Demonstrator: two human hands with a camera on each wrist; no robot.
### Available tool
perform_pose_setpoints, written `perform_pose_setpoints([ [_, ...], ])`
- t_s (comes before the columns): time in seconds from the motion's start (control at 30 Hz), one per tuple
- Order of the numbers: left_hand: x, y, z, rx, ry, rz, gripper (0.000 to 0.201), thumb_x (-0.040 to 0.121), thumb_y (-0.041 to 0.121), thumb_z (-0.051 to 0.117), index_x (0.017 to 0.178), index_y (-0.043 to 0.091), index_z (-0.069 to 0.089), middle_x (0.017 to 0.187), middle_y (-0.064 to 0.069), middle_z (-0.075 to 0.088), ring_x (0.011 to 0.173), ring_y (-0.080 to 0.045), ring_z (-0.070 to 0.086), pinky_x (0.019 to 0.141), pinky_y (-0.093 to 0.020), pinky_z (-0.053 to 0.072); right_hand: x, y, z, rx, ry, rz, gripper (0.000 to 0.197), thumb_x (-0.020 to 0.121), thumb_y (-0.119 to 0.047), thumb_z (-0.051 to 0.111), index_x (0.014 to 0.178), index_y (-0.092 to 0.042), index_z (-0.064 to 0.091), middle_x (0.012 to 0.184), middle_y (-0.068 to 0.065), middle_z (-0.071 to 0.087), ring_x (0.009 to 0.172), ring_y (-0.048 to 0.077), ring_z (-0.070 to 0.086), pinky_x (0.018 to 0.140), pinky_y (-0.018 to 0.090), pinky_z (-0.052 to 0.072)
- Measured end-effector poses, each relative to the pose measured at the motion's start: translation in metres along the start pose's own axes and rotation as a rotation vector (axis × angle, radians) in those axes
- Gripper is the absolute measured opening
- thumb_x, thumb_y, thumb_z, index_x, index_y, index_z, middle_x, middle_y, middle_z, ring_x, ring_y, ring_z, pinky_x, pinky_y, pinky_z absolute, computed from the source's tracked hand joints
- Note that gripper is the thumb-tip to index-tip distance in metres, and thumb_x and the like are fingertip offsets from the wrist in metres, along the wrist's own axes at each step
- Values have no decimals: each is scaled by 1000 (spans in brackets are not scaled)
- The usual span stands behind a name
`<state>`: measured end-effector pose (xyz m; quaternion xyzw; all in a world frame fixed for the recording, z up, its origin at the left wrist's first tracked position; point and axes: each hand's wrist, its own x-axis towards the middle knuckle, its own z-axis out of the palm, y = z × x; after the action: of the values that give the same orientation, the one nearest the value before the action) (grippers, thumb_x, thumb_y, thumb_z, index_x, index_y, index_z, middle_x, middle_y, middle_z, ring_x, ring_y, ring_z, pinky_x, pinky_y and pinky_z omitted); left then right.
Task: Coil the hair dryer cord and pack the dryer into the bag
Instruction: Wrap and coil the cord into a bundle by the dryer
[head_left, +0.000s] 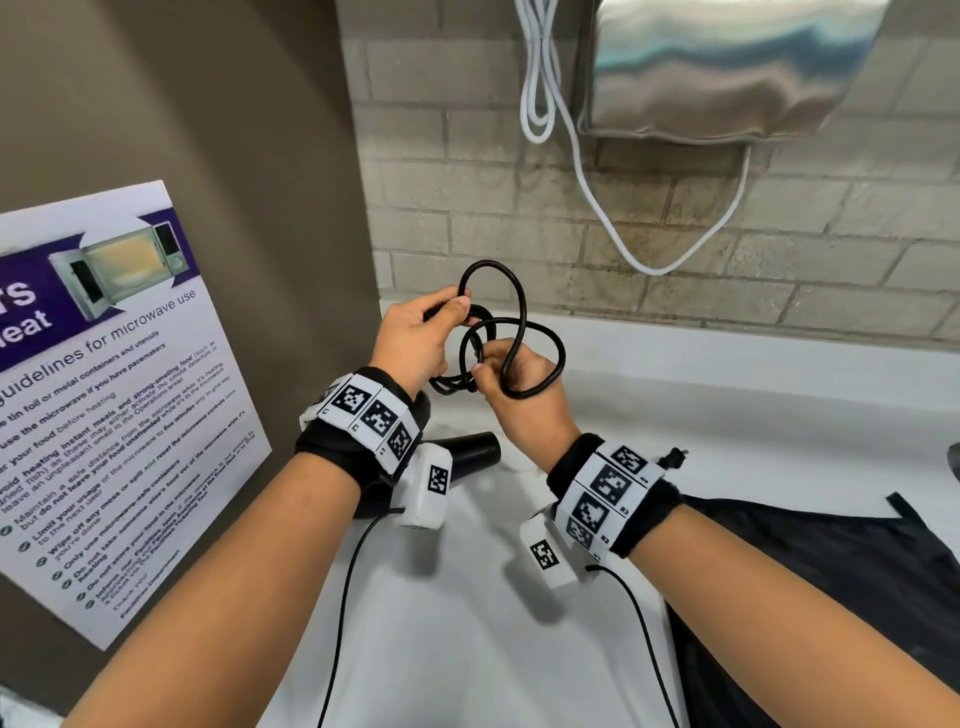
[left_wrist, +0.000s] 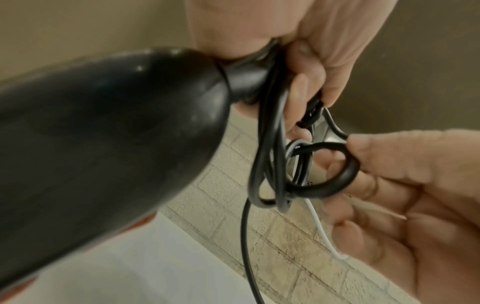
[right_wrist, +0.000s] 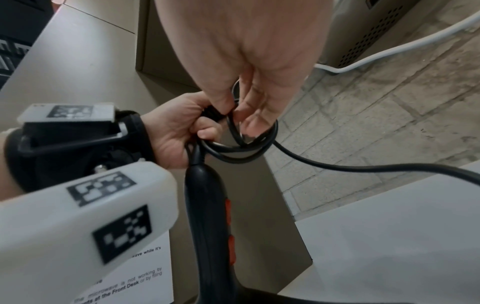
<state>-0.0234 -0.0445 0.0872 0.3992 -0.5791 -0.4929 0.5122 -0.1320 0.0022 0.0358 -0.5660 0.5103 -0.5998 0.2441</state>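
The black hair dryer (head_left: 475, 452) hangs nozzle-down under my left hand (head_left: 452, 317), which grips the cord end of its handle together with several loops of the black cord (head_left: 519, 332). In the right wrist view the handle (right_wrist: 210, 216) shows orange buttons. My right hand (head_left: 480, 366) pinches one loop of the cord (right_wrist: 233, 152) beside the left hand (right_wrist: 176, 131). The rest of the cord (right_wrist: 363, 166) trails off to the right. In the left wrist view the dryer (left_wrist: 103, 133) fills the left, and the loops (left_wrist: 270, 144) hang between both hands. The black bag (head_left: 831, 597) lies flat at the right.
A white counter (head_left: 727, 405) runs below a brick wall. A black plug (head_left: 675, 457) lies on it behind my right wrist. A steel appliance (head_left: 727, 67) with a white cable (head_left: 597, 208) hangs on the wall above. A microwave poster (head_left: 104, 405) covers the left wall.
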Motion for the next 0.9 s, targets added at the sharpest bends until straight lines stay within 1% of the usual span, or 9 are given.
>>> perform_pose_setpoints([
  [0.17,0,1,0,-29,19,-8,29,92,18,56,119,8,61,79,-1,67,30,-5,25,35,-13,26,5,5,2,16,61,6,12,89,-2,53,95,-10,59,76,-12,56,65,-12,54,67,5,42],
  [0.3,-2,3,0,-64,4,-28,27,92,16,55,117,8,61,78,-2,66,30,-4,23,34,-14,24,2,4,10,158,72,53,13,90,2,50,96,-9,56,74,-6,55,55,-7,53,58,11,45],
  [0.43,-6,4,0,-77,17,-23,25,92,16,55,116,10,62,77,1,66,29,-4,24,34,-14,25,1,3,21,179,87,47,12,92,1,47,102,-2,53,82,-5,55,60,3,57,58,13,49],
  [0.6,-10,7,1,-59,-54,-43,24,94,14,52,115,10,63,78,0,64,28,-4,23,33,-14,23,5,7,17,10,131,7,23,82,1,61,77,-19,50,64,-8,53,52,-2,54,58,16,44],
  [0.7,-14,6,2,-59,-95,-55,24,94,14,52,115,9,62,84,-2,66,28,-5,23,33,-15,24,8,14,11,-292,234,-3,24,69,-23,73,82,-21,54,72,-7,56,66,11,55,67,27,48],
  [0.77,-16,6,3,-48,-114,-51,25,93,13,52,115,6,62,84,-5,66,28,-4,22,32,-15,24,13,16,5,-326,299,87,47,63,-27,75,100,-14,49,95,4,58,86,21,57,80,35,50],
  [0.8,-17,6,4,-43,-121,-50,25,93,13,52,115,6,62,82,-7,66,27,-4,22,32,-14,23,16,16,2,-332,294,66,59,62,-24,75,111,-11,45,109,8,53,100,23,53,88,32,45],
  [0.83,-17,6,4,-44,-128,-49,25,93,12,52,115,6,62,81,-8,65,28,-4,22,33,-14,23,19,15,-1,-363,259,-25,67,62,-21,71,121,-9,42,120,11,47,111,24,47,95,27,38],
  [0.9,-17,6,3,-56,-140,-44,25,93,11,51,116,7,62,81,-9,65,28,-4,22,33,-14,23,27,18,-7,-483,138,-268,68,60,-18,55,127,-12,43,131,15,44,124,30,41,104,35,36],
])
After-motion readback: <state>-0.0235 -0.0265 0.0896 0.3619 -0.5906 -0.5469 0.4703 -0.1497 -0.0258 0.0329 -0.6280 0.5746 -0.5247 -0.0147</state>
